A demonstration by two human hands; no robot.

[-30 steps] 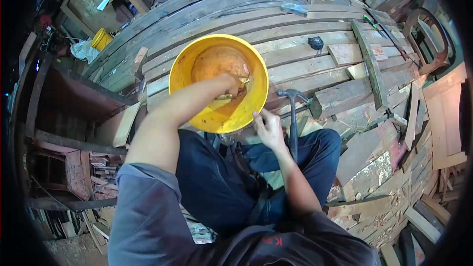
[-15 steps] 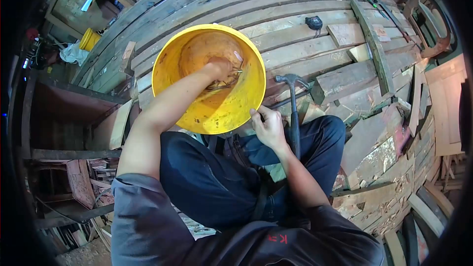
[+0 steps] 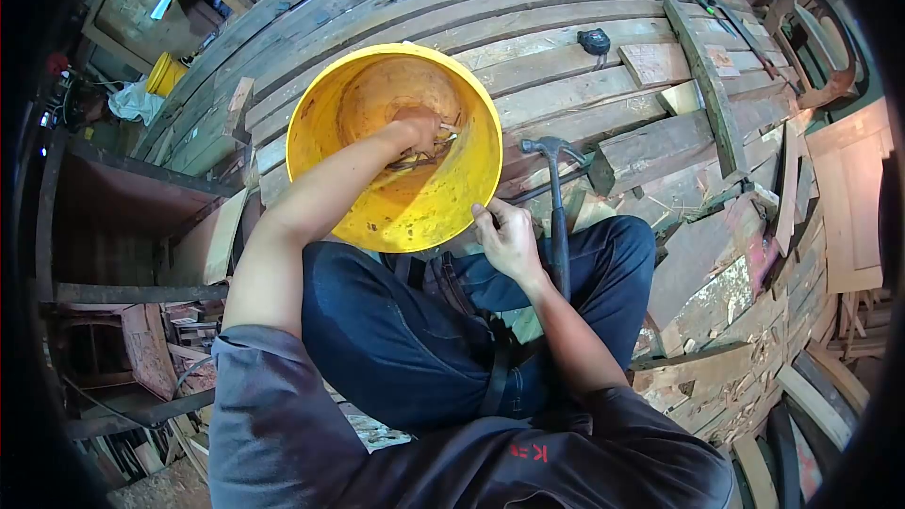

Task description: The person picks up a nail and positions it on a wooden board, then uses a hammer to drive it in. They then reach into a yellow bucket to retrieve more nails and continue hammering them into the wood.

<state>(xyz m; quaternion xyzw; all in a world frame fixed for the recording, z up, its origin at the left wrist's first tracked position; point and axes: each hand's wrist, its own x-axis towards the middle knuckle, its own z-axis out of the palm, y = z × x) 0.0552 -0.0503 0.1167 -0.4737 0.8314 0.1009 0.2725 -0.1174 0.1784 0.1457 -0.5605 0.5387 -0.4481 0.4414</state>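
A yellow bucket (image 3: 476, 155) lies tipped with its mouth toward me, above my lap. Deep inside it, my left hand (image 3: 417, 127) is closed among some nails (image 3: 415, 162) near the bucket's bottom; what its fingers hold is too small to name. My right hand (image 3: 509, 238) pinches the bucket's rim at the lower right. Just right of that hand, a claw hammer (image 3: 558, 198) has its head on the boards and its handle against my leg.
Wooden boards (image 3: 556, 94) form the work surface. A black tape measure (image 3: 594, 41) and a green-handled tool (image 3: 700, 0) lie on it. A thick beam (image 3: 652, 153) is at the right, and dark shelves (image 3: 141, 294) stand at the left.
The view has shifted slightly. Inside the bucket, my left hand has turned a little at the nails, while my right hand keeps its place on the rim.
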